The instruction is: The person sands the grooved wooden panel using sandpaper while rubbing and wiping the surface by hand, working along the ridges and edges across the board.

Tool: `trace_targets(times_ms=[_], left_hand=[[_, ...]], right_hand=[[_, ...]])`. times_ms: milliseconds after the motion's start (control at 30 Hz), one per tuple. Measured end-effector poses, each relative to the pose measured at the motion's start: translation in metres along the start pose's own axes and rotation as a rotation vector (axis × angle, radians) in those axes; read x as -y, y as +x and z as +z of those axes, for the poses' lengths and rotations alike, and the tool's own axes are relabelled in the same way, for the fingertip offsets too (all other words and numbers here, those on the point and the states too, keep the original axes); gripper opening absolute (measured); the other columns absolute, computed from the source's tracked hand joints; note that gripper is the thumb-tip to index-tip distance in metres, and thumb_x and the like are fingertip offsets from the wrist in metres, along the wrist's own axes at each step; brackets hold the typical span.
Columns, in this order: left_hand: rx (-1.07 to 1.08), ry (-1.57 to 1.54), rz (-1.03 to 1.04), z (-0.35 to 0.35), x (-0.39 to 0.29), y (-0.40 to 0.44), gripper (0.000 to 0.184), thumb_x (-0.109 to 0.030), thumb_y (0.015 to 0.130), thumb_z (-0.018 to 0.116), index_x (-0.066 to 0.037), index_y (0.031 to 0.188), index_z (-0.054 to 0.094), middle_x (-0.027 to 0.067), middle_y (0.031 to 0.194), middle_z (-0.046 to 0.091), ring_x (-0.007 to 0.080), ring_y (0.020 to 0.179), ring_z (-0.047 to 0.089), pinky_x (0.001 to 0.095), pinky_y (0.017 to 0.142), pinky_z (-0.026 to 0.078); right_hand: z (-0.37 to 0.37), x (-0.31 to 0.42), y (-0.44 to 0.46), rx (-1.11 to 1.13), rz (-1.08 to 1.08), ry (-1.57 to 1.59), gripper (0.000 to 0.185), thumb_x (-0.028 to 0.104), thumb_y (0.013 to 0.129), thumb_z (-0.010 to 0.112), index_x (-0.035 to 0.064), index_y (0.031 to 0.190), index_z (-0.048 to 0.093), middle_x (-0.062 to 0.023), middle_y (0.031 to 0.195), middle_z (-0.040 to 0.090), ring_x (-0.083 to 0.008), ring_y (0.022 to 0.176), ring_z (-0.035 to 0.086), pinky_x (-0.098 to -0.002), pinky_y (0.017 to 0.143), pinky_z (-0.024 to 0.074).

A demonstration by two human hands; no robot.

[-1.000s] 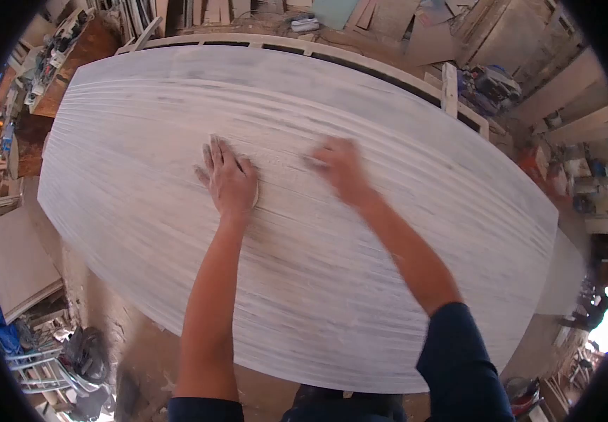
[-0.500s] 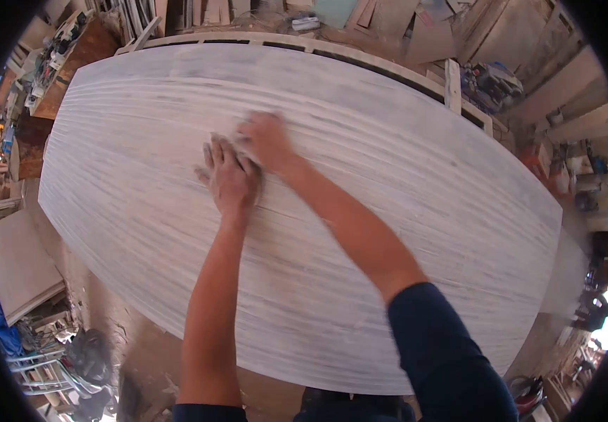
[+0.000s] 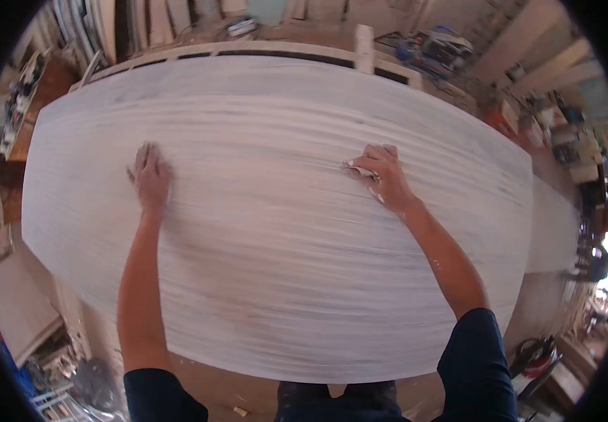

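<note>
We see a broad, white-streaked panel (image 3: 283, 239) lying flat in front of the person, across the middle of the view. On its left part the left hand (image 3: 152, 181) rests palm down, fingers outstretched and slightly blurred; we cannot tell whether anything sits beneath the palm. Well apart from it, the right hand (image 3: 383, 176), dusted white, curls its fingers toward the thumb over the panel; we cannot tell whether they pinch anything. Beyond the far edge we find a slotted pale frame (image 3: 269, 46) with an upright post (image 3: 364, 49); flat boards (image 3: 23, 306) lean at lower left.
</note>
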State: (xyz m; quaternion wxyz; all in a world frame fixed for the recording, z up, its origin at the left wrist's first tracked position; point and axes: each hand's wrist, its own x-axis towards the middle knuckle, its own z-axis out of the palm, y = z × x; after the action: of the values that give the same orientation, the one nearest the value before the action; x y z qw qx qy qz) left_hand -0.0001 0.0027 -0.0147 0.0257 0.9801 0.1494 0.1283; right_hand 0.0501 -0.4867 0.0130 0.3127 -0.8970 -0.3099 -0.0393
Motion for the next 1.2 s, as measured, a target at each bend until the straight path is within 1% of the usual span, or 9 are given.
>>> trace_targets(times_ms=[200, 367, 600, 733, 833, 967, 1067, 1100, 1200], left_hand=[[-0.036, -0.058, 0.339, 0.004, -0.105, -0.044, 0.039, -0.02, 0.096, 0.053, 0.0, 0.13, 0.058, 0.0191, 0.135, 0.053, 0.036, 0.129, 0.046, 0.0517, 0.116, 0.026], [-0.09, -0.175, 0.474, 0.003, -0.282, -0.113, 0.04, -0.014, 0.087, 0.061, 0.004, 0.122, 0.059, 0.0224, 0.124, 0.056, 0.0404, 0.118, 0.051, 0.0489, 0.104, 0.041], [0.091, -0.364, 0.619, -0.007, -0.543, -0.211, 0.046, -0.025, 0.089, 0.058, 0.008, 0.119, 0.06, 0.0219, 0.115, 0.058, 0.0378, 0.11, 0.054, 0.0517, 0.103, 0.039], [0.192, -0.527, 0.698, -0.012, -0.682, -0.263, 0.045, -0.025, 0.087, 0.059, 0.009, 0.117, 0.06, 0.022, 0.123, 0.053, 0.036, 0.116, 0.05, 0.0505, 0.105, 0.038], [0.193, -0.657, 0.792, -0.011, -0.74, -0.281, 0.045, -0.024, 0.087, 0.06, 0.008, 0.118, 0.06, 0.0211, 0.127, 0.052, 0.0345, 0.121, 0.047, 0.051, 0.106, 0.036], [0.269, -0.584, 0.784, -0.006, -0.707, -0.265, 0.042, -0.024, 0.086, 0.061, 0.001, 0.12, 0.062, 0.0167, 0.125, 0.055, 0.0349, 0.119, 0.05, 0.052, 0.106, 0.036], [0.089, -0.462, 0.687, 0.001, -0.609, -0.234, 0.039, -0.018, 0.083, 0.064, -0.004, 0.119, 0.064, 0.0145, 0.12, 0.059, 0.0337, 0.114, 0.054, 0.0539, 0.103, 0.038], [0.027, -0.4, 0.68, 0.0, -0.57, -0.22, 0.03, -0.016, 0.083, 0.062, -0.002, 0.109, 0.064, 0.0147, 0.116, 0.058, 0.0323, 0.111, 0.054, 0.0532, 0.103, 0.038], [-0.018, -0.278, 0.472, -0.008, -0.457, -0.188, 0.039, -0.02, 0.088, 0.06, -0.005, 0.124, 0.061, 0.0154, 0.126, 0.056, 0.0343, 0.121, 0.05, 0.0563, 0.109, 0.032]], right_hand=[[-0.094, -0.088, -0.101, -0.052, 0.029, -0.022, 0.013, 0.01, 0.08, 0.077, 0.0087, 0.091, 0.069, -0.0035, 0.076, 0.051, -0.0202, 0.078, 0.052, -0.0354, 0.087, 0.0334], [-0.152, -0.147, -0.165, -0.07, -0.016, -0.031, 0.016, 0.007, 0.078, 0.077, 0.0075, 0.091, 0.068, -0.0041, 0.078, 0.052, -0.0225, 0.08, 0.053, -0.0361, 0.086, 0.0347], [-0.253, -0.233, -0.273, -0.056, 0.157, -0.09, 0.019, 0.005, 0.072, 0.078, 0.004, 0.088, 0.068, -0.006, 0.08, 0.054, -0.0257, 0.084, 0.053, -0.0365, 0.086, 0.0358], [-0.303, -0.276, -0.328, -0.101, 0.177, -0.163, 0.02, 0.002, 0.071, 0.078, 0.0023, 0.087, 0.068, -0.0062, 0.085, 0.058, -0.026, 0.085, 0.055, -0.0363, 0.082, 0.0387], [-0.316, -0.292, -0.347, -0.146, 0.242, -0.086, 0.02, 0.0, 0.071, 0.078, 0.002, 0.088, 0.069, -0.0075, 0.088, 0.061, -0.0268, 0.086, 0.056, -0.0366, 0.079, 0.0415], [-0.293, -0.294, -0.341, -0.163, 0.249, 0.048, 0.023, -0.002, 0.07, 0.078, 0.0026, 0.09, 0.07, -0.0088, 0.091, 0.062, -0.0269, 0.089, 0.057, -0.0372, 0.082, 0.044], [-0.247, -0.272, -0.304, -0.08, 0.221, -0.005, 0.026, 0.0, 0.068, 0.078, 0.0053, 0.092, 0.071, -0.009, 0.095, 0.063, -0.0276, 0.095, 0.056, -0.0399, 0.089, 0.0436], [-0.234, -0.251, -0.282, -0.07, 0.195, 0.019, 0.026, 0.001, 0.068, 0.078, 0.0065, 0.093, 0.072, -0.0089, 0.095, 0.064, -0.0281, 0.097, 0.056, -0.0413, 0.092, 0.0423], [-0.172, -0.19, -0.208, -0.034, 0.098, 0.127, 0.027, 0.003, 0.071, 0.075, 0.011, 0.097, 0.073, -0.007, 0.1, 0.064, -0.028, 0.101, 0.055, -0.0427, 0.096, 0.0394]])
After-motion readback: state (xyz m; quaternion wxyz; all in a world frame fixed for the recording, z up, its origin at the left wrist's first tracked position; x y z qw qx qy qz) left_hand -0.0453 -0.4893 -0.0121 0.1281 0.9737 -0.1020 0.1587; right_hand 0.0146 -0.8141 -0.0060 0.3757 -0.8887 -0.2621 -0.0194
